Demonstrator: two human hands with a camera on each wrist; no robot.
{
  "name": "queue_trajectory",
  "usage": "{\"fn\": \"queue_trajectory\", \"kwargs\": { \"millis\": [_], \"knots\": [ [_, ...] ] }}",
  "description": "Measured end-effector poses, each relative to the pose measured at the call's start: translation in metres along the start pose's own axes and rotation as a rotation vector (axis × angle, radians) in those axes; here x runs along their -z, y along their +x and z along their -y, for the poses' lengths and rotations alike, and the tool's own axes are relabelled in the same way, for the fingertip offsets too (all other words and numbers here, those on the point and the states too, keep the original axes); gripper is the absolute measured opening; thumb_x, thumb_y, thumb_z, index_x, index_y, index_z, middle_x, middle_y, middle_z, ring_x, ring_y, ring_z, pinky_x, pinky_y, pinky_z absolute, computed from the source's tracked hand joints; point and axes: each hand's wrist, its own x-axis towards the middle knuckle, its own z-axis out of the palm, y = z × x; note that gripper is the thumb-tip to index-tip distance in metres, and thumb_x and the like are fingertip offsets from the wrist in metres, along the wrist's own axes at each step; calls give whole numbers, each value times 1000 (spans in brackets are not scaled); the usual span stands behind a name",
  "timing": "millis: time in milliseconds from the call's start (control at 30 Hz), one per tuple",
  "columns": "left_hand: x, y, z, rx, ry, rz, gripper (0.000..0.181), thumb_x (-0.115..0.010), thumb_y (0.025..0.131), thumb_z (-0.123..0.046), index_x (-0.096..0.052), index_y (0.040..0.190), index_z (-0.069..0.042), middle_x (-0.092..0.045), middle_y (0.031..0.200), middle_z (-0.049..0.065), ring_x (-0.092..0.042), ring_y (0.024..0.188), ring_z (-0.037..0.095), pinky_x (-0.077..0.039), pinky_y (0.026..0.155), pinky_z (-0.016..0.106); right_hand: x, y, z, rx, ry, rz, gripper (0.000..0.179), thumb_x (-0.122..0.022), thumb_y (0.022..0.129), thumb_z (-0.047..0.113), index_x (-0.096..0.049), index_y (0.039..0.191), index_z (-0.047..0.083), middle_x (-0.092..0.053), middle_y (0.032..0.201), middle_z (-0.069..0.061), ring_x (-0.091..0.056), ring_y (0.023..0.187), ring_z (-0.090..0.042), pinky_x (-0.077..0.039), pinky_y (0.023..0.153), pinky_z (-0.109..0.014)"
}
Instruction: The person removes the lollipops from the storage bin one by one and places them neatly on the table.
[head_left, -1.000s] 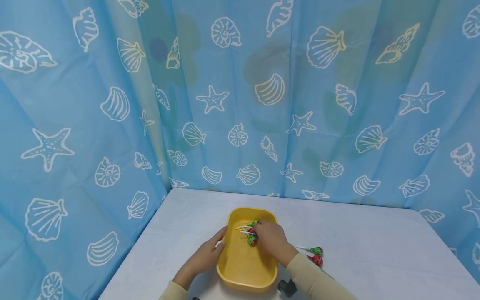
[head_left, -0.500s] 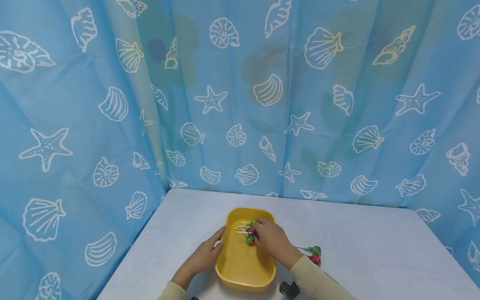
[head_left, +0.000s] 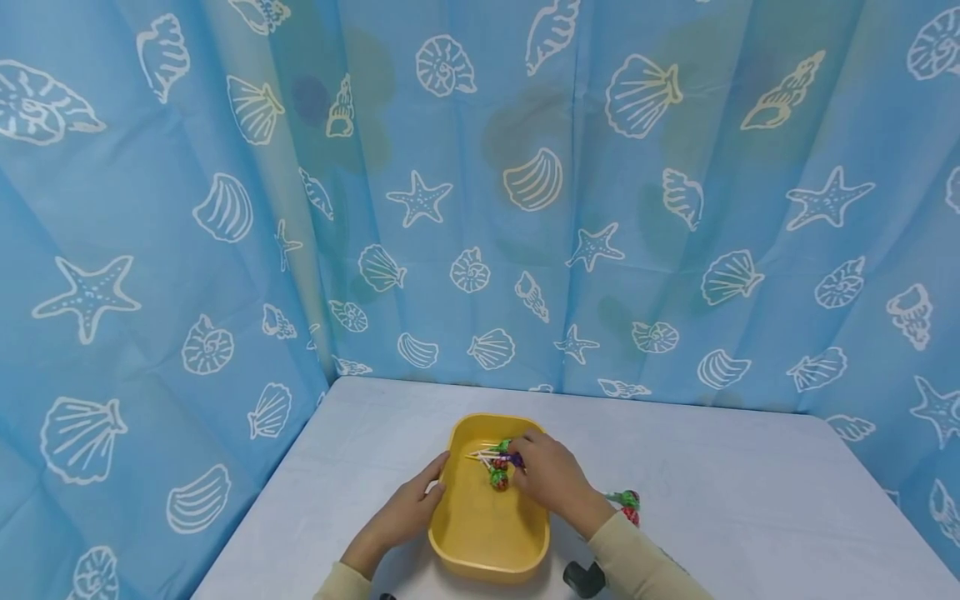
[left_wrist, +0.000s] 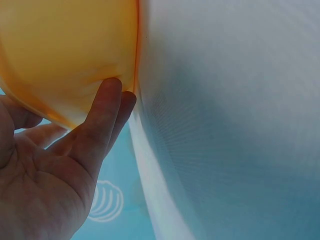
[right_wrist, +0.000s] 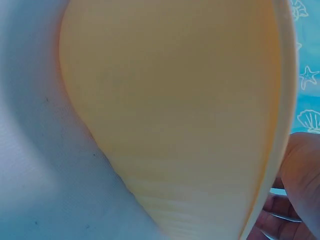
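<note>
A yellow plastic tub (head_left: 489,533) stands on the white table. Several wrapped lollipops lie in its far half, among them a green-and-red lollipop (head_left: 498,479), their sticks pointing left. My right hand (head_left: 555,479) reaches over the right rim and pinches a purple-wrapped lollipop (head_left: 515,459); in the right wrist view the tub's wall hides it, and only part of the hand shows past the rim. My left hand (head_left: 408,508) rests against the tub's left side. In the left wrist view its extended fingers (left_wrist: 102,112) touch the outer wall.
Right of the tub, partly behind my right forearm, lie a green-wrapped lollipop (head_left: 624,498) and a red-wrapped lollipop (head_left: 632,516). A dark object (head_left: 583,577) sits by the tub's near right corner. A blue shell-print curtain (head_left: 480,208) hangs behind the table.
My right hand has shifted slightly right and nearer, and more of the purple lollipop shows at its fingertips. The left hand still rests at the tub's side.
</note>
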Motion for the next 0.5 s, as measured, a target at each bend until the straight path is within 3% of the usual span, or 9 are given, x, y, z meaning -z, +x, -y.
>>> {"fn": "queue_trajectory", "kwargs": {
  "millis": [267, 500],
  "knots": [
    [-1, 0, -1, 19, -1, -1, 52, -43, 108, -15, -33, 158, -5, -42, 154, 24, -37, 143, 44, -30, 115, 63, 5, -3, 0, -12, 7, -12, 25, -81, 82, 14, -74, 106, 11, -62, 98, -1, -61, 88, -17, -58, 90, -40],
    [-1, 1, -1, 28, 3, -7, 52, -43, 108, -16, -33, 159, -6, -42, 156, 21, -37, 144, 43, -29, 116, 62, 10, -10, 0, -48, 27, -14, 26, -81, 83, 16, -74, 107, 12, -65, 107, -4, -65, 101, -22, -56, 96, -43]
  ]
}}
